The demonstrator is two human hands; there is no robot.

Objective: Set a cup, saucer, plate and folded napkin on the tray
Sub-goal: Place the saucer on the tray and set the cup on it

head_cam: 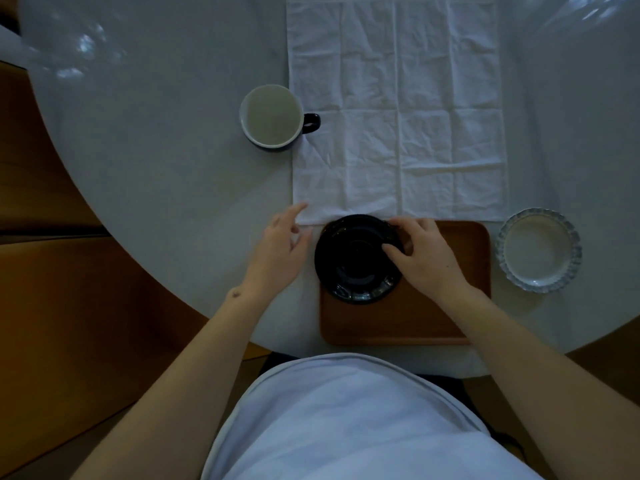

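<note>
A brown wooden tray lies at the near edge of the white round table. A black saucer rests on the tray's left end, slightly over its left rim. My right hand pinches the saucer's right rim between thumb and fingers. My left hand hovers just left of the saucer, fingers spread, holding nothing. A dark cup with a pale inside stands farther back, handle to the right. A white napkin lies unfolded and creased behind the tray. A fluted glass plate sits right of the tray.
The table is glossy white and curves away at the left, with brown wooden floor beyond. My pale shirt fills the bottom of the view.
</note>
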